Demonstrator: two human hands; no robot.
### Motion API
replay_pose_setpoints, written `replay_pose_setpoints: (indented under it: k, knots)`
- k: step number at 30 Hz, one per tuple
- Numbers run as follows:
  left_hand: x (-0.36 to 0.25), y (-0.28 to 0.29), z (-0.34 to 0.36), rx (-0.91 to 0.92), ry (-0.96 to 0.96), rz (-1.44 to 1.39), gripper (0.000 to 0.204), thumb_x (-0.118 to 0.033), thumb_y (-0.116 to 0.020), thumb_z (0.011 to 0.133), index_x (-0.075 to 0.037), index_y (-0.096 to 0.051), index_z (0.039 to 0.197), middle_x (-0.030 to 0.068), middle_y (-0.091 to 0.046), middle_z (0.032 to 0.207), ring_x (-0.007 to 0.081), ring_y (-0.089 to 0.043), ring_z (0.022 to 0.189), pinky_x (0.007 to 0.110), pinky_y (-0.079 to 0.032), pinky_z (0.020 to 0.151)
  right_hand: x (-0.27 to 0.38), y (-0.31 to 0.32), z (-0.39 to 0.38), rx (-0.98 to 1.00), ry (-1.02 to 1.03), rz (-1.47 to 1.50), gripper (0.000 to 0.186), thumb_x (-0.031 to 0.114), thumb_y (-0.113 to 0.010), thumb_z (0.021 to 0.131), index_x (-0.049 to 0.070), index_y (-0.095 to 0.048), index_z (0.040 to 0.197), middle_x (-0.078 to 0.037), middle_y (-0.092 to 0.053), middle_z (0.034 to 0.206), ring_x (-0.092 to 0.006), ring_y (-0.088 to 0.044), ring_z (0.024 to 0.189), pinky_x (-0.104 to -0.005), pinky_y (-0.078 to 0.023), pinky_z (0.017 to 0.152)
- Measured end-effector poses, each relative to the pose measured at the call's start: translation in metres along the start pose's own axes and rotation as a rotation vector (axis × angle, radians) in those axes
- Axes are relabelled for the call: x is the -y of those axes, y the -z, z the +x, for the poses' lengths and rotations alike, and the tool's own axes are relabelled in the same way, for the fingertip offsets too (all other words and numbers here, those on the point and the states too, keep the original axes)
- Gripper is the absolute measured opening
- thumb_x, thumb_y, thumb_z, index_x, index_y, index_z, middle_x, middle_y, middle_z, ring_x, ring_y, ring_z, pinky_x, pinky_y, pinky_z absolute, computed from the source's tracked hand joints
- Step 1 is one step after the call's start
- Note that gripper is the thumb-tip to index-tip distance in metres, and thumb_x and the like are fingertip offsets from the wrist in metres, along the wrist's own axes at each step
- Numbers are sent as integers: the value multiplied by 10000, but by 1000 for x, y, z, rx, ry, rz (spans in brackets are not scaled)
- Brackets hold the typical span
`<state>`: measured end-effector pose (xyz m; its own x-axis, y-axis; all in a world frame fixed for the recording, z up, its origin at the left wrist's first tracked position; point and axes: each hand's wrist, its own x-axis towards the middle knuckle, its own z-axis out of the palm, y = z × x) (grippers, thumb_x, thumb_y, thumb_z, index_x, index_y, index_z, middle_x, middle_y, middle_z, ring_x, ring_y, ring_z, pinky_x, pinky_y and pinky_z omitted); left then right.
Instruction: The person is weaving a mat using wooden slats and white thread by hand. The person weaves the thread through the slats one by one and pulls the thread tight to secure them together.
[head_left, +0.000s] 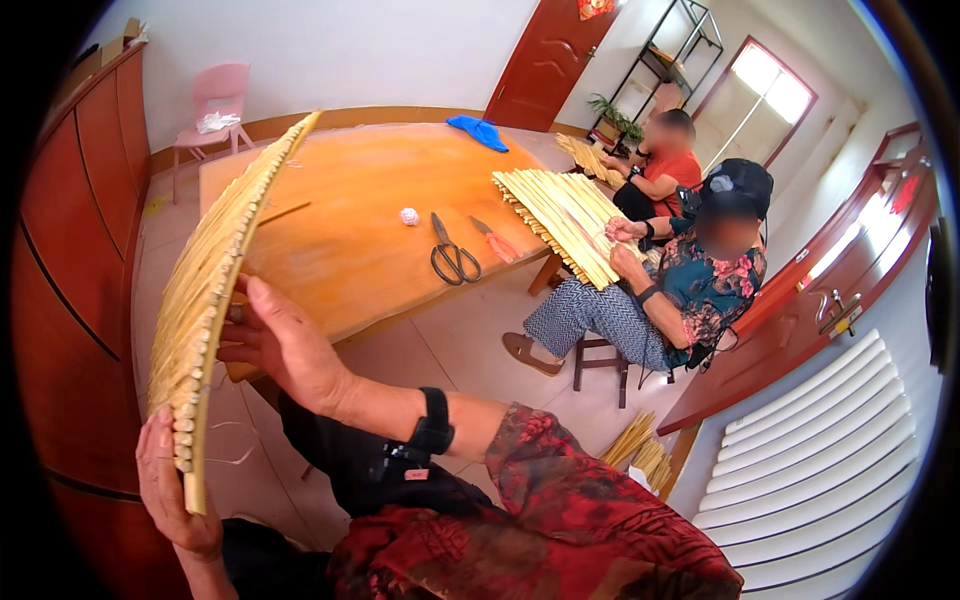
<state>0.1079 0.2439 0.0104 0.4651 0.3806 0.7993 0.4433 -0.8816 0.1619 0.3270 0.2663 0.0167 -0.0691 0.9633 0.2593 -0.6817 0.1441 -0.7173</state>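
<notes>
A mat of pale yellow stalks (205, 250), laid side by side, stands tilted on edge at the left, its row of cut ends towards me. My left hand (175, 485) is closed around its lower near corner. My right hand (295, 345) has its fingers stretched out against the mat's right side, thumb raised; the fingertips are partly hidden at the edge. A thin loose thread (238, 445) hangs below the mat. On the orange wooden table (350, 200) lie black-handled scissors (455, 262), pliers with orange handles (493, 240) and a small white ball of thread (409, 216).
One loose stalk (285, 213) and a blue cloth (478, 132) are also on the table. A seated person (650, 270) at the right works on another stalk mat (560, 215); a second person sits farther back. Stalk bundles (640, 450) lie by the white radiator (810, 470). Red-brown cabinets (75, 270) line the left.
</notes>
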Motion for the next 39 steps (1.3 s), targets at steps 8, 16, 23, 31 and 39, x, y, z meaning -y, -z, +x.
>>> replay_pose_setpoints:
  k: [8, 16, 23, 31, 39]
  knots:
    - [-5, -24, -21, 84, -189, -76, 359, -34, -508, 855, 87, -432, 1184, 289, -543, 1135, 421, -565, 1037, 522, -443, 897, -1, 15, -29, -122, -47, 28, 587, 536, -374, 932, 86, -401, 1308, -96, -520, 1214, -191, -516, 1085, -361, -405, 937]
    - [-2, -53, -42, 205, -287, -100, 228, -10, -514, 837, 39, -530, 1059, 208, -596, 1109, 361, -578, 1048, 503, -441, 911, -6, 49, -47, -320, -228, 76, 630, 560, -320, 935, 77, -383, 1334, -85, -489, 1289, -186, -489, 1153, -376, -418, 946]
    - [2, -72, -62, 262, -293, -88, 237, -52, -578, 822, -24, -552, 1055, 153, -600, 1138, 312, -566, 1089, 495, -413, 955, -26, 79, -58, -352, -294, -8, 448, 361, -486, 939, -5, -508, 1197, -107, -598, 1129, -193, -598, 1003, -351, -504, 846]
    - [7, -76, -77, 289, -263, -15, 254, -68, -586, 830, -52, -536, 1079, 121, -584, 1155, 292, -550, 1117, 560, -363, 988, -49, 83, -59, -377, -320, 78, 456, 336, -569, 894, 26, -501, 1221, -112, -593, 1142, -205, -588, 1022, -362, -492, 864]
    - [13, -66, -94, 276, -117, 24, 242, -15, -528, 855, 23, -498, 1092, 205, -555, 1168, 354, -537, 1119, 602, -330, 992, -52, 64, -54, -320, -297, 61, 439, 299, -559, 898, 1, -496, 1216, -109, -594, 1128, -199, -594, 1001, -356, -500, 847]
